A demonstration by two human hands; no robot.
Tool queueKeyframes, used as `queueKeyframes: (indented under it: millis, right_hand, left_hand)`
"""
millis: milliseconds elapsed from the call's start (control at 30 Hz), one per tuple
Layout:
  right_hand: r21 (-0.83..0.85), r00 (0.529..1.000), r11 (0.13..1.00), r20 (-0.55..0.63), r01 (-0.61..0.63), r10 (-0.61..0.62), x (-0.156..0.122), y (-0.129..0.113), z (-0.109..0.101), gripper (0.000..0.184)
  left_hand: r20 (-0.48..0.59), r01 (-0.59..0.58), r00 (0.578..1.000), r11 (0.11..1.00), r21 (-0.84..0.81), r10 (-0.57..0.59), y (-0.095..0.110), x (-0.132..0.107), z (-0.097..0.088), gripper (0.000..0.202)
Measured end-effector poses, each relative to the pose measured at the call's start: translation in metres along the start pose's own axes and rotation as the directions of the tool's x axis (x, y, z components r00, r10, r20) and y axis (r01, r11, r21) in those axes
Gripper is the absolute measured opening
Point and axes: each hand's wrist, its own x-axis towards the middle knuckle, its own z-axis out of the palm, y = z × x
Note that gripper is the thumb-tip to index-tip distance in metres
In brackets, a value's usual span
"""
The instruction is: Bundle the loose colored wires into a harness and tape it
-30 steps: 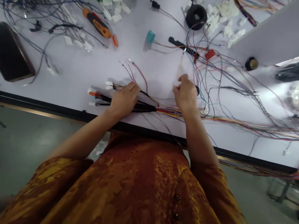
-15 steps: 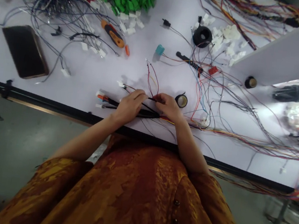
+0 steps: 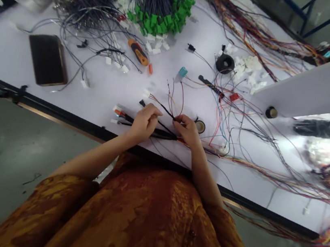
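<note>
My right hand (image 3: 188, 130) pinches a thin branch of the wire harness where its black tape wrapping (image 3: 168, 111) ends. Loose red and yellow wires (image 3: 182, 97) fan upward from that spot. Left of it, my left hand (image 3: 145, 122) has its fingers curled together just below the branch; whatever they hold is hidden. A small black end (image 3: 142, 102) pokes out above my left knuckles. Under both hands lies the thick black-taped trunk (image 3: 166, 135), with orange and white connectors (image 3: 119, 113) at its left end. A roll of black tape (image 3: 200, 126) stands right beside my right hand.
An orange-black cutter (image 3: 138, 52), a phone (image 3: 48, 60) and a bundle with green connectors (image 3: 164, 21) lie to the left and back. Loose wires, a teal connector (image 3: 182, 72) and a larger black roll (image 3: 225, 63) are to the right. The table's black edge (image 3: 90, 129) runs in front.
My left hand has drawn back from the pinched spot, leaving the taped branch exposed between the hands. My right hand still pinches the branch. The whole view has shifted and tilted slightly.
</note>
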Motion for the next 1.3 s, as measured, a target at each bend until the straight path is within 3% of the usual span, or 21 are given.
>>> queueKeyframes:
  millis: [67, 133, 233, 433, 633, 767, 1033, 1200, 1300]
  right_hand:
    - [0.009, 1.000, 1.000, -0.006, 0.010, -0.010, -0.001, 0.000, 0.000, 0.023]
    - [0.011, 1.000, 1.000, -0.006, 0.007, -0.007, -0.001, 0.000, 0.001, 0.024]
    - [0.005, 1.000, 1.000, -0.005, 0.004, -0.004, -0.001, 0.000, 0.001, 0.026]
    - [-0.064, 0.997, 0.995, -0.007, 0.082, -0.083, -0.001, 0.003, 0.000, 0.027]
    - [-0.073, 0.995, 0.992, -0.014, 0.099, -0.101, -0.001, 0.008, 0.001, 0.028]
    - [-0.064, 0.996, 0.994, -0.021, 0.083, -0.085, -0.002, 0.006, 0.001, 0.028]
    - [-0.049, 0.997, 0.997, -0.046, 0.055, -0.057, -0.001, 0.008, 0.001, 0.025]
    - [-0.021, 0.997, 0.998, -0.042, 0.063, -0.064, -0.001, 0.009, 0.001, 0.022]
    - [-0.020, 0.998, 0.998, -0.027, 0.061, -0.061, -0.001, 0.009, 0.000, 0.019]
  left_hand:
    - [0.108, 0.202, 0.975, 0.976, -0.080, -0.193, 0.002, 0.005, -0.002, 0.023]
    - [0.242, 0.365, 0.913, 0.923, -0.124, -0.329, 0.004, 0.012, -0.003, 0.025]
    - [0.319, 0.472, 0.858, 0.863, -0.182, -0.402, 0.005, 0.021, 0.001, 0.030]
    - [0.199, 0.450, 0.892, 0.846, -0.287, -0.407, 0.005, 0.031, 0.018, 0.023]
    - [0.262, 0.565, 0.825, 0.710, -0.420, -0.501, 0.001, 0.039, 0.037, 0.017]
    - [0.283, 0.619, 0.783, 0.650, -0.441, -0.554, 0.006, 0.039, 0.038, 0.014]
    - [0.125, 0.506, 0.849, 0.725, -0.467, -0.513, -0.001, 0.032, 0.040, 0.015]
    - [0.231, 0.574, 0.797, 0.584, -0.574, -0.557, 0.005, 0.031, 0.032, 0.003]
    - [0.278, 0.557, 0.823, 0.611, -0.563, -0.495, 0.013, 0.030, 0.023, 0.025]
